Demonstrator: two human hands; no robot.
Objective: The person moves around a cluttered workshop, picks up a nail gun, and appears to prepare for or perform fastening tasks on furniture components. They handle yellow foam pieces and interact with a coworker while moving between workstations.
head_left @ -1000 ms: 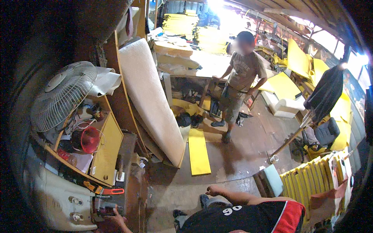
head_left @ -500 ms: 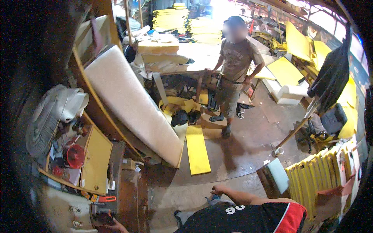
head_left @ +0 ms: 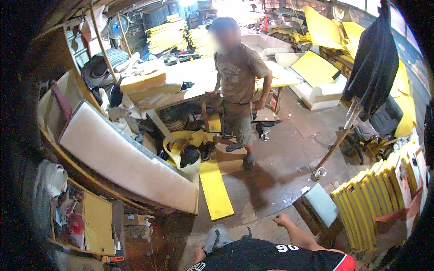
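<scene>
The right hand extends forward over the floor, its fingers loosely curled; nothing shows in it, though its grip is too small to tell. The left hand lies close beside the torso and is mostly hidden; whether it is wide, narrow or holding anything cannot be told. The yellow strip lies flat on the floor, ahead of both hands and apart from them, to the left of the right hand; its long axis runs far to near, the near end slanting rightward. The left hand appears the nearer to it. A pale blue panel stands just right of the right hand, its long axis running from far left to near right. At near left, a wooden box holds a red bowl-shaped object among small articles. A pale cup sits farther right on the floor, its contents indistinct.
</scene>
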